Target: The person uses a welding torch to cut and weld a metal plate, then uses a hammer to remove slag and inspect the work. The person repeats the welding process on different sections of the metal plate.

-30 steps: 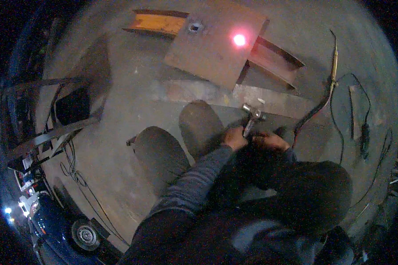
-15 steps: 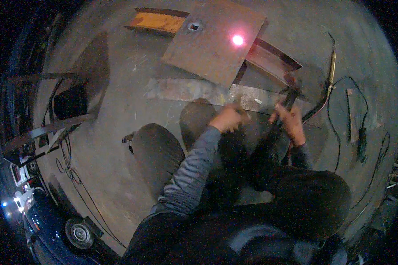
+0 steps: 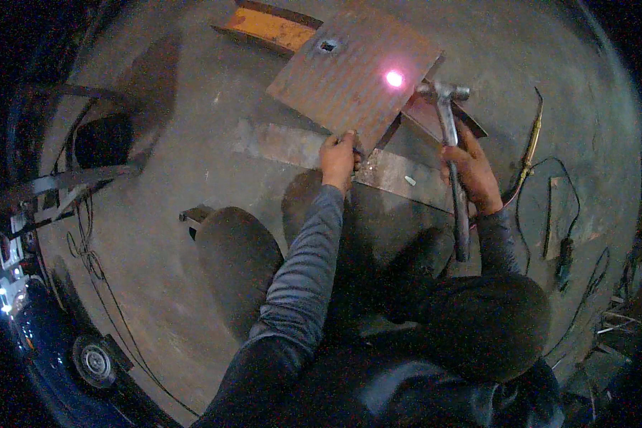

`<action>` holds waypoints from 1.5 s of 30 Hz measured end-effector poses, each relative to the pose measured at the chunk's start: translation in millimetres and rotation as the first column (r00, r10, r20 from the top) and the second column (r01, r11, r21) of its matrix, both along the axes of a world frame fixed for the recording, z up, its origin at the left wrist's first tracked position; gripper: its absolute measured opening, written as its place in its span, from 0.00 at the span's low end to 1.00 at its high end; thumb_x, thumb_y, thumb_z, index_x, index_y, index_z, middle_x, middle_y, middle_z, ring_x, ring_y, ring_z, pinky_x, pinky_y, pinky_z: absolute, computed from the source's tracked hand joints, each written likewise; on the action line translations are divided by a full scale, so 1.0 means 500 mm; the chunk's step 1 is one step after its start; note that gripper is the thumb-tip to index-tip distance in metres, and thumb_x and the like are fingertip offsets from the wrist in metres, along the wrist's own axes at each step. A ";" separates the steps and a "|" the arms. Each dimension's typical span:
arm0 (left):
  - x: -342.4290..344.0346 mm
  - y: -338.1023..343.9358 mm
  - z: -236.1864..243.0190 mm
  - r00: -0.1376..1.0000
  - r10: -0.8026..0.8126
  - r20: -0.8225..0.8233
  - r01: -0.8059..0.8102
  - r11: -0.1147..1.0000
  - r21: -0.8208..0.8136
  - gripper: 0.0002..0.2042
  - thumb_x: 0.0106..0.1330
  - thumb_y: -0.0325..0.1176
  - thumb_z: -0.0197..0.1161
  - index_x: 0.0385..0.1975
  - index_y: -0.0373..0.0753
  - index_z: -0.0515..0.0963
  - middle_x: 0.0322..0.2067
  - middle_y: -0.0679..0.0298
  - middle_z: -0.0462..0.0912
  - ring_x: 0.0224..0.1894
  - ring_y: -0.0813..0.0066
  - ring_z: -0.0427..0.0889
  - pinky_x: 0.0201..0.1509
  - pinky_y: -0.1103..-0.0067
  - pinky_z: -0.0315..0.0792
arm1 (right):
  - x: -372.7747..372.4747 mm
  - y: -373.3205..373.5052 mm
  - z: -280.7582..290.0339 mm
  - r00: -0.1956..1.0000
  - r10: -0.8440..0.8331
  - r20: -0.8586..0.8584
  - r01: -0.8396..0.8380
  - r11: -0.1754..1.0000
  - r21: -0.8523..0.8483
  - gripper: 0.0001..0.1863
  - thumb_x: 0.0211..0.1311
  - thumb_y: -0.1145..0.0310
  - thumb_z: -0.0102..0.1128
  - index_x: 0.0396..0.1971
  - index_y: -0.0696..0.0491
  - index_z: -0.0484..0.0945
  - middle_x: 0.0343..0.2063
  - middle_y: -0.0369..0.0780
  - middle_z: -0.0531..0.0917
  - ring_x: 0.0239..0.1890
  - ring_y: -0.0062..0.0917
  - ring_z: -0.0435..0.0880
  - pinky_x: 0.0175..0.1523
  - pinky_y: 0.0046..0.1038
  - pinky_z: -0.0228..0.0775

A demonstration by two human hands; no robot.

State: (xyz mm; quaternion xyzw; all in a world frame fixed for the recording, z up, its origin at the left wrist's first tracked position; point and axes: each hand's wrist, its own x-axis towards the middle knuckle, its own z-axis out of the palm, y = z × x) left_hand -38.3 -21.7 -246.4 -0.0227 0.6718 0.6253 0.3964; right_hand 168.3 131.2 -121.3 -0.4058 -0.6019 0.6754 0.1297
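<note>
Left hand [image 3: 339,160]: fingers curled at 6 o'clock edge of rusty brown square steel plate [image 3: 349,85]; can't tell what's gripped. Plate at view's 12 o'clock, pink-white glowing spot [image 3: 394,78] at its 3. Grey steel hammer [image 3: 447,127] clamped in right hand [image 3: 472,171], head at 12 o'clock.

Gripped partway along handle [image 3: 459,207] in R hand [image 3: 472,170]: metal hammer [image 3: 447,123], head [image 3: 444,91] beyond grip, butt [image 3: 463,248] nearside. Just beyond L hand [image 3: 339,160]: rusty-brown plate [image 3: 357,82], flat, aslant, w/ dark sq. hole [image 3: 327,46] well ahead of L hand, glowing pink-white spot [image 3: 394,78] ahead-L of R grip.
</note>
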 end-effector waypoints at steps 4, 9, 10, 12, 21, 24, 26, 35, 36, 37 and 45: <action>-0.001 -0.011 0.001 1.000 0.013 0.007 -0.013 1.000 -0.019 0.14 0.69 0.41 0.64 0.35 0.34 0.77 0.23 0.64 0.79 0.19 0.77 0.75 0.20 0.76 0.67 | -0.053 0.029 0.053 0.991 0.054 -0.122 -0.024 0.972 0.235 0.37 0.65 0.70 0.59 0.74 0.48 0.58 0.29 0.34 0.77 0.21 0.18 0.76 0.24 0.23 0.71; -0.011 -0.009 0.016 0.999 -0.020 0.027 0.021 0.998 -0.059 0.14 0.68 0.41 0.63 0.38 0.33 0.78 0.23 0.63 0.81 0.19 0.77 0.76 0.19 0.76 0.67 | -0.117 0.054 0.061 0.974 0.072 0.214 -0.201 0.706 0.679 0.35 0.65 0.69 0.60 0.73 0.50 0.61 0.43 0.46 0.83 0.38 0.32 0.85 0.44 0.32 0.79; -0.005 0.001 0.017 0.999 -0.025 0.020 0.026 0.999 -0.048 0.14 0.68 0.40 0.63 0.38 0.32 0.78 0.24 0.62 0.81 0.20 0.76 0.76 0.20 0.76 0.68 | -0.118 0.069 0.003 0.973 0.111 0.204 -0.230 0.598 0.768 0.35 0.65 0.68 0.60 0.72 0.50 0.62 0.47 0.48 0.83 0.45 0.36 0.85 0.50 0.34 0.77; 0.000 0.005 0.019 0.997 -0.052 -0.051 0.048 0.996 -0.079 0.14 0.69 0.41 0.63 0.37 0.33 0.78 0.24 0.62 0.81 0.21 0.75 0.77 0.21 0.75 0.69 | -0.146 0.099 -0.060 0.958 0.183 0.221 -0.285 0.531 0.798 0.34 0.64 0.67 0.61 0.71 0.48 0.63 0.58 0.54 0.79 0.62 0.45 0.78 0.63 0.37 0.68; -0.014 -0.008 0.025 0.996 -0.083 -0.040 0.074 0.979 -0.192 0.15 0.68 0.39 0.63 0.42 0.30 0.78 0.27 0.61 0.82 0.24 0.73 0.79 0.23 0.74 0.72 | -0.151 0.051 -0.004 0.994 0.002 0.112 -0.089 0.623 0.777 0.35 0.69 0.59 0.58 0.74 0.41 0.59 0.47 0.55 0.84 0.49 0.55 0.82 0.51 0.47 0.76; 0.002 0.014 0.016 0.997 -0.082 -0.010 0.080 0.991 -0.107 0.15 0.68 0.40 0.63 0.40 0.32 0.77 0.27 0.61 0.81 0.24 0.74 0.78 0.24 0.74 0.72 | -0.139 0.111 -0.089 0.940 0.069 0.335 -0.316 0.549 0.774 0.33 0.69 0.61 0.57 0.73 0.40 0.60 0.47 0.53 0.84 0.48 0.51 0.83 0.51 0.44 0.76; -0.003 0.010 -0.007 0.995 -0.092 -0.040 0.088 0.993 -0.081 0.14 0.68 0.42 0.63 0.34 0.35 0.77 0.24 0.63 0.80 0.23 0.74 0.77 0.27 0.73 0.71 | -0.150 0.120 -0.074 0.918 0.082 0.389 -0.364 0.564 0.741 0.32 0.70 0.65 0.55 0.73 0.45 0.62 0.47 0.50 0.85 0.45 0.40 0.85 0.52 0.37 0.75; -0.017 0.014 -0.045 0.981 -0.188 -0.052 0.179 0.974 -0.141 0.16 0.66 0.38 0.65 0.39 0.28 0.78 0.30 0.56 0.84 0.27 0.69 0.81 0.28 0.72 0.73 | -0.137 0.121 -0.102 0.963 0.013 0.271 -0.244 0.482 0.842 0.29 0.69 0.67 0.55 0.70 0.48 0.66 0.48 0.51 0.85 0.47 0.38 0.87 0.52 0.36 0.76; -0.007 0.021 -0.034 0.985 -0.172 -0.018 0.168 0.979 -0.116 0.16 0.66 0.39 0.65 0.38 0.28 0.78 0.31 0.56 0.84 0.27 0.68 0.81 0.28 0.71 0.73 | -0.129 0.146 -0.134 0.937 0.009 0.350 -0.312 0.471 0.825 0.29 0.69 0.67 0.55 0.70 0.47 0.66 0.47 0.50 0.85 0.46 0.38 0.87 0.51 0.36 0.76; 0.003 0.019 -0.020 0.990 -0.144 0.010 0.144 0.984 -0.102 0.16 0.66 0.39 0.66 0.37 0.28 0.78 0.31 0.56 0.84 0.28 0.68 0.81 0.29 0.71 0.73 | -0.137 0.147 -0.125 0.925 -0.001 0.381 -0.333 0.485 0.809 0.30 0.69 0.66 0.56 0.70 0.47 0.66 0.46 0.51 0.85 0.45 0.42 0.87 0.49 0.39 0.76; -0.004 0.010 -0.013 0.985 -0.125 -0.116 0.106 0.982 -0.158 0.13 0.66 0.38 0.65 0.34 0.32 0.79 0.28 0.60 0.83 0.25 0.70 0.79 0.28 0.73 0.72 | -0.149 0.076 -0.025 0.962 -0.056 0.267 -0.159 0.680 0.715 0.27 0.68 0.63 0.57 0.67 0.49 0.71 0.46 0.55 0.83 0.46 0.48 0.85 0.51 0.39 0.75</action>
